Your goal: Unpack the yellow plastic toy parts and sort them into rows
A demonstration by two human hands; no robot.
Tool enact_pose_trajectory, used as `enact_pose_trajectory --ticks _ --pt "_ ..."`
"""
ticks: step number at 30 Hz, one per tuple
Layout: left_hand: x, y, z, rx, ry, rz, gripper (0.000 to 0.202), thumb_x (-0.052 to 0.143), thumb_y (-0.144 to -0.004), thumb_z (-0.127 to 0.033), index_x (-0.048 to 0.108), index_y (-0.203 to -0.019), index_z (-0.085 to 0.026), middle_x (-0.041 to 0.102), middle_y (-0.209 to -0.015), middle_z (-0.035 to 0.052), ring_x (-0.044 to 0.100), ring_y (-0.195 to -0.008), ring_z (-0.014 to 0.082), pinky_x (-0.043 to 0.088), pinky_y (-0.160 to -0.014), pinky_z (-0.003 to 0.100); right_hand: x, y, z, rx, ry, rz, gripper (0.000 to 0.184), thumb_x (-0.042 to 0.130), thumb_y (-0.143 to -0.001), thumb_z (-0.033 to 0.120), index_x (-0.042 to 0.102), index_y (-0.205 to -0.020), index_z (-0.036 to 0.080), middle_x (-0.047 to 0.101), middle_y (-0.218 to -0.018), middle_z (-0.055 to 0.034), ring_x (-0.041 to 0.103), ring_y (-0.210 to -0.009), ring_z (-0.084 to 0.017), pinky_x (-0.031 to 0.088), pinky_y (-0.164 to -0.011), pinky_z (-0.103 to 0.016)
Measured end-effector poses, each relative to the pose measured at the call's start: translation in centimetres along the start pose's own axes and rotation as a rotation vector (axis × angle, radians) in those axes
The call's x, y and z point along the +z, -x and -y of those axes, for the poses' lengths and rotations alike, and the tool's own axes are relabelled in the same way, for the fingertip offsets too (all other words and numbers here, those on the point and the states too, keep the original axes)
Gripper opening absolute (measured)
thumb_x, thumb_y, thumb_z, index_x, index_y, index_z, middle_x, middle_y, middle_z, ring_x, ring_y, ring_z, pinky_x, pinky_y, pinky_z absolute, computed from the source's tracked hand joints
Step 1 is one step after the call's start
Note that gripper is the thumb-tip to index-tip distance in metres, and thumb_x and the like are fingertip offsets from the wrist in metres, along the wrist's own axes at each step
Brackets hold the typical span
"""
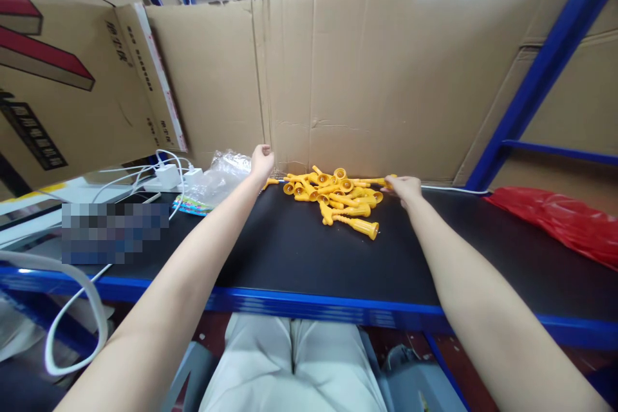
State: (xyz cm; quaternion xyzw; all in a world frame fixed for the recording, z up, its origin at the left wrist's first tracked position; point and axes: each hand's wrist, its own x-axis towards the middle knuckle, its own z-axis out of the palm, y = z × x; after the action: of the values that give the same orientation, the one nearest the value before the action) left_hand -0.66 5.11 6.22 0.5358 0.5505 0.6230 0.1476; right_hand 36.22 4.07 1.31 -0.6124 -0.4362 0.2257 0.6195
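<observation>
A pile of yellow plastic pieces with flared, cup-like ends [333, 190] lies on the black tabletop, close to the cardboard at the back. At the pile's right edge, my right hand [405, 189] has its fingertips closed on one yellow plastic piece [390, 180]. My left hand [262, 162] is left of the pile with its fingers curled closed; what they hold, if anything, is hidden. Just below it shows the end of another yellow piece [271, 184], and I cannot tell whether the hand touches it. One piece [364, 228] lies nearest the front.
Clear plastic bags [219, 174] lie left of my left hand, near white chargers [167, 176] and cables. A red plastic bag [555, 219] lies at the right. A cardboard wall [386, 84] closes off the back, with a blue metal post [535, 77] at the right.
</observation>
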Motion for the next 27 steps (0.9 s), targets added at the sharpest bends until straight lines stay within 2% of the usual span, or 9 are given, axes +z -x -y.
enact_pose_trajectory --ticks 3,7,10,12,13,17,21,24,27 --pt "0.5 1.7 -1.8 0.068 0.085 0.065 0.035 0.047 -0.075 -0.006 0.053 -0.108 -0.016 0.064 -0.099 0.0076 0.061 -0.091 0.0159 0.050 -0.079 0.030 0.6 0.6 2.2 0.073 -0.152 -0.109 0.012 0.061 -0.067 0.009 0.051 -0.066 0.016 0.055 -0.056 0.0004 0.057 -0.049 -0.010 0.046 -0.043 -0.018" --pt "0.5 4.4 -3.4 0.175 0.096 0.141 0.039 0.045 -0.078 -0.008 0.049 -0.116 -0.018 0.062 -0.106 0.0086 0.060 -0.092 0.0163 0.051 -0.079 0.033 1.8 1.7 5.2 -0.052 -0.266 -0.165 0.012 0.057 -0.070 0.009 0.049 -0.070 0.017 0.053 -0.059 0.0037 0.054 -0.048 -0.007 0.042 -0.043 -0.015" --pt "-0.2 6.2 -2.9 0.459 -0.074 0.135 0.043 0.045 -0.083 -0.012 0.046 -0.125 -0.018 0.057 -0.119 0.0121 0.056 -0.106 0.0188 0.047 -0.090 0.036 2.9 3.0 7.1 -0.136 -0.320 -0.118 0.011 0.055 -0.069 0.008 0.049 -0.073 0.017 0.053 -0.065 0.0042 0.055 -0.050 -0.007 0.045 -0.048 -0.018" --pt "-1.1 7.0 -1.8 0.687 -0.259 0.246 0.045 0.045 -0.087 -0.019 0.043 -0.132 -0.020 0.050 -0.129 0.0135 0.050 -0.116 0.0221 0.042 -0.097 0.040 3.6 4.3 8.1 -0.219 -0.323 -0.049 0.011 0.057 -0.068 0.009 0.051 -0.073 0.017 0.054 -0.069 0.0037 0.055 -0.053 -0.008 0.047 -0.053 -0.021" --pt "-1.5 7.3 -1.1 0.750 -0.340 0.309 0.047 0.046 -0.088 -0.024 0.041 -0.135 -0.021 0.049 -0.131 0.0135 0.050 -0.117 0.0231 0.042 -0.098 0.041 4.0 4.9 8.5 -0.273 -0.313 -0.002 0.011 0.059 -0.067 0.010 0.052 -0.073 0.017 0.055 -0.070 0.0033 0.056 -0.056 -0.008 0.048 -0.055 -0.023" --pt "-2.7 7.6 0.4 0.729 -0.446 0.269 0.055 0.041 -0.092 -0.038 0.029 -0.144 -0.024 0.048 -0.130 0.0135 0.051 -0.114 0.0228 0.043 -0.096 0.040 5.1 8.1 9.4 -0.492 -0.207 0.253 0.018 0.069 -0.066 0.023 0.055 -0.077 0.018 0.056 -0.070 0.0023 0.054 -0.060 -0.011 0.047 -0.060 -0.027" --pt "-2.7 7.7 -0.1 0.706 -0.420 0.305 0.059 0.044 -0.092 -0.040 0.024 -0.146 -0.026 0.055 -0.121 0.0111 0.058 -0.097 0.0181 0.049 -0.082 0.032 5.9 10.8 9.8 -0.606 -0.144 0.481 0.027 0.072 -0.067 0.037 0.055 -0.080 0.020 0.056 -0.069 0.0016 0.052 -0.061 -0.012 0.046 -0.059 -0.029" --pt "-2.2 7.9 -0.6 0.699 -0.436 0.304 0.048 0.043 -0.092 -0.033 0.037 -0.140 -0.025 0.062 -0.109 0.0089 0.060 -0.086 0.0157 0.049 -0.078 0.029 6.2 11.8 9.8 -0.642 -0.137 0.613 0.031 0.072 -0.068 0.043 0.054 -0.080 0.021 0.059 -0.075 -0.0005 0.054 -0.063 -0.014 0.046 -0.059 -0.029" --pt "-1.9 7.9 -0.6 0.669 -0.504 0.290 0.039 0.046 -0.091 -0.032 0.049 -0.128 -0.023 0.065 -0.103 0.0083 0.061 -0.080 0.0158 0.048 -0.074 0.028 6.1 12.0 9.7 -0.677 -0.052 0.651 0.029 0.068 -0.071 0.044 0.057 -0.084 0.021 0.063 -0.080 -0.0028 0.057 -0.066 -0.015 0.047 -0.063 -0.031"
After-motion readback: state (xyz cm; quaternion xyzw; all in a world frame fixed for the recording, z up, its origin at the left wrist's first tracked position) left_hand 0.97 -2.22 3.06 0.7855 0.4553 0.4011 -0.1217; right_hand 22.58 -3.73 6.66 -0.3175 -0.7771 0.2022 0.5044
